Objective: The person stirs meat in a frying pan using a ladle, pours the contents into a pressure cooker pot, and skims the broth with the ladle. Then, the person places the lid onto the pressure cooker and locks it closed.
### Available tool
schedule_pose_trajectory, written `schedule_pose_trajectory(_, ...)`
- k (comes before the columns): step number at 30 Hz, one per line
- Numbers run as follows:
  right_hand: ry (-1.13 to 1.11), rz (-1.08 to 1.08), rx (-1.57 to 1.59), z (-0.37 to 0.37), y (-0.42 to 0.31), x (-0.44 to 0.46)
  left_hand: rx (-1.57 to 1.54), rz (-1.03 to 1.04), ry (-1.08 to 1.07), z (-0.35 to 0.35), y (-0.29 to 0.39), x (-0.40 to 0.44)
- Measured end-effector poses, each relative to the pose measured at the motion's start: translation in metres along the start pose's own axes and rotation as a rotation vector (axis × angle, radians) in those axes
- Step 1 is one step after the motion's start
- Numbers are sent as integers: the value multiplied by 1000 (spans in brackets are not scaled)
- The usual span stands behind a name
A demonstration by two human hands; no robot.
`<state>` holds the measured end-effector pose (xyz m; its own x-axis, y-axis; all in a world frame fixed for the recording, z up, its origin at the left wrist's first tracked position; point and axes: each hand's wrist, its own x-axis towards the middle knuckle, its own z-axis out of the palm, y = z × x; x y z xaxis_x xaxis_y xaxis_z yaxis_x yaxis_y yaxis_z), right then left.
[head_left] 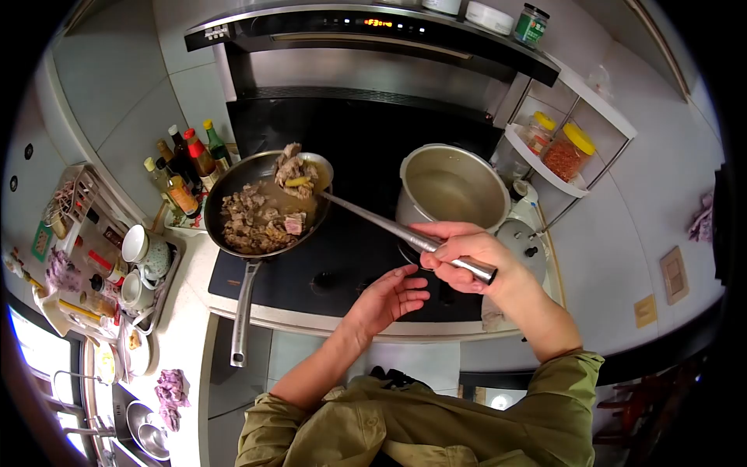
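My right hand (463,253) is closed round the metal handle of a ladle (373,220). The ladle's bowl holds brown meat chunks (296,173) and a yellowish piece, over the right rim of a frying pan (247,247). More meat pieces (261,216) lie in brownish liquid in the pan. My left hand (389,294) is held palm up with its fingers apart and nothing in it, above the front of the black stove (334,282). A deep silver pot (408,204) with cloudy liquid stands to the right of the pan.
The pan's long handle (243,319) sticks out past the counter's front edge. Sauce bottles (183,187) stand behind and left of the pan. A metal lid (523,245) sits right of the pot. Cups (136,289) are on a tray at left. A range hood (366,31) hangs above.
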<state>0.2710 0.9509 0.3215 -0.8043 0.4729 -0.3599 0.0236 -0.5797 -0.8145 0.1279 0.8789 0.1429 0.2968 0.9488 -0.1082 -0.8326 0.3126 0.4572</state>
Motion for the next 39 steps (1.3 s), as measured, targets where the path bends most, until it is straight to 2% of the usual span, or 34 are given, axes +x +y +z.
schedule_pose_trajectory(7,17,-166,74,-49,-26,-74,58,12,38,17,-12,37)
schedule_pose_trajectory(12,233,-243,-28,-74,-27,-129,269,23,378,18,-28,55)
schedule_pose_trajectory(15,367,-170,-102,-94,-24,-142,292,-95,403,39,-43,61)
schedule_pose_trajectory(18,430,-100,-233,-120,-11,-145,216,-181,274,47,-46,63)
schedule_pose_trajectory(26,576,43,-908,-135,17,-151,187,-168,196,43,-38,64)
schedule_pose_trajectory(29,568,-355,-1522,-151,37,-162,201,-187,161,38,-27,62)
schedule_pose_trajectory(30,622,-203,-1572,-143,36,-167,219,-193,153,35,-24,62)
schedule_pose_trajectory(33,705,-73,-1700,-142,43,-176,243,-204,130,26,-20,63)
schedule_pose_trajectory(36,740,-298,-1176,-160,63,-181,252,-215,122,23,-16,64)
schedule_pose_trajectory(39,728,-248,-484,-141,50,-189,246,-229,123,19,-8,65)
